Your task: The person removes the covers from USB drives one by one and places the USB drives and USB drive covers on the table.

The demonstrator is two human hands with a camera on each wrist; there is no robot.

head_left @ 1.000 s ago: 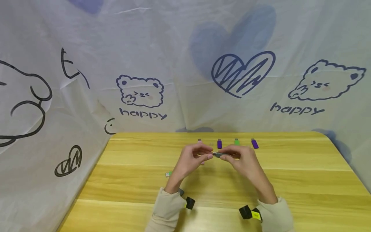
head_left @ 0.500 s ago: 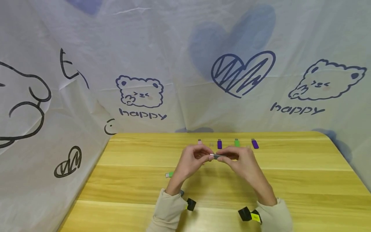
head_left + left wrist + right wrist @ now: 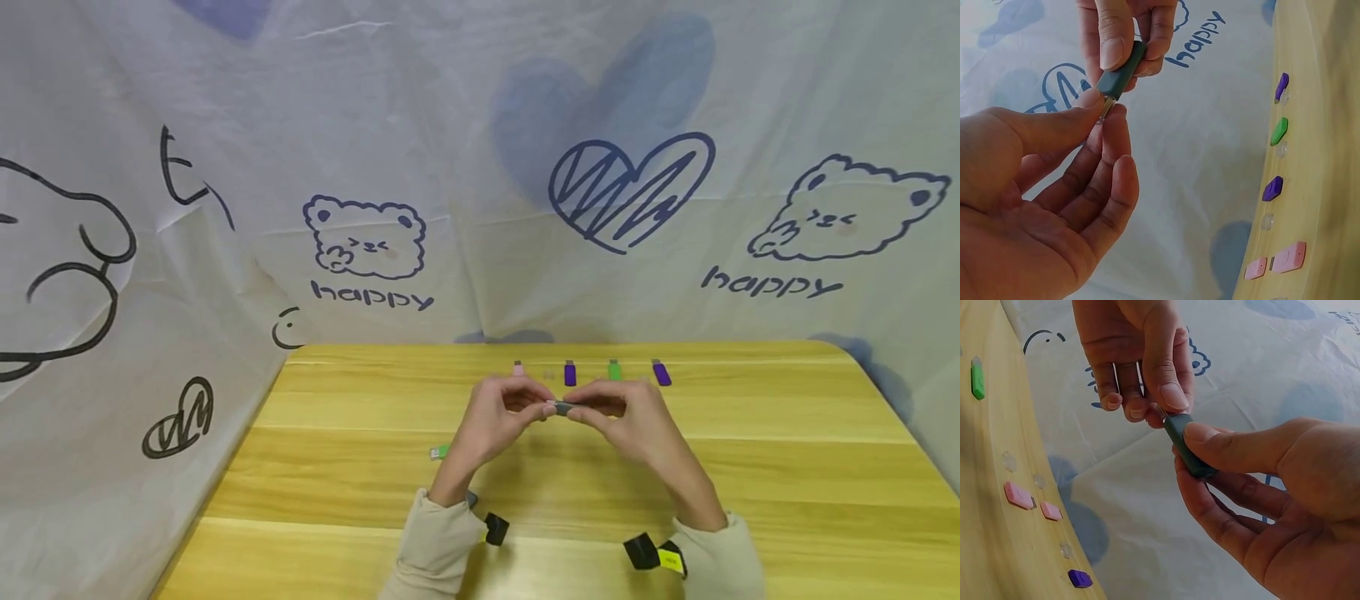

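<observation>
A dark grey-green USB stick (image 3: 562,408) is held up over the table between both hands. My right hand (image 3: 637,425) pinches its body between thumb and fingers, as the right wrist view shows. At the other end, the thumb and index finger of my left hand (image 3: 495,425) pinch the metal connector (image 3: 1107,107). Something small and clear shows at the connector's tip, mostly hidden by the left fingertips. The other left fingers are loosely bent below the stick.
Along the table's far side lie a pink USB stick (image 3: 518,367), a purple one (image 3: 570,372), a green one (image 3: 615,368) and another purple one (image 3: 661,372). Small clear pieces (image 3: 1267,222) lie among them. Another green stick (image 3: 439,452) is partly behind the left forearm.
The left fingertips have come closer to the stick's body, covering more of the metal connector. The stick has shifted slightly lower in view. Both forearms stay nearly in place.
</observation>
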